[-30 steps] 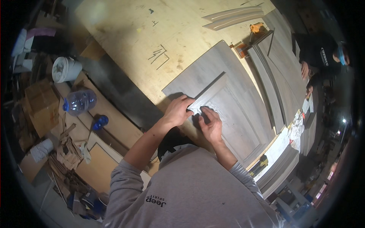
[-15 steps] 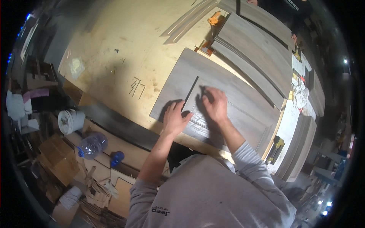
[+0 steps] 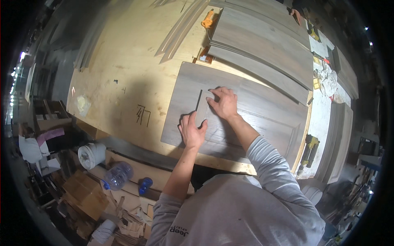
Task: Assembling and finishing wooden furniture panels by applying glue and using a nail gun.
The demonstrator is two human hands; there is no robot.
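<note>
A grey wood-look door panel (image 3: 262, 131) with a recessed, moulded field lies flat on the workbench before me. Across the left end of its field runs a short grey trim strip (image 3: 202, 105), a dark gap along its left side. The near end of this strip is between the bent fingers and thumb of my left hand (image 3: 192, 132). My right hand (image 3: 225, 104) is curled at the far end, thumb and forefinger tips against its right edge. Exactly how the fingertips meet the strip is partly hidden.
Stacked grey panels (image 3: 258, 45) lie beyond the door. An orange tool (image 3: 208, 19) and long trim strips (image 3: 180, 33) are farther back. Hex keys (image 3: 143, 115) lie left on the workbench (image 3: 123, 57). A yellow-black tool (image 3: 310, 149) is at right. Another person's hand (image 3: 295, 15) shows far right.
My right hand has come down to the trim strip's far end, its fingertips now against it. My left hand stays at the near end. The whole view has shifted and turned slightly.
</note>
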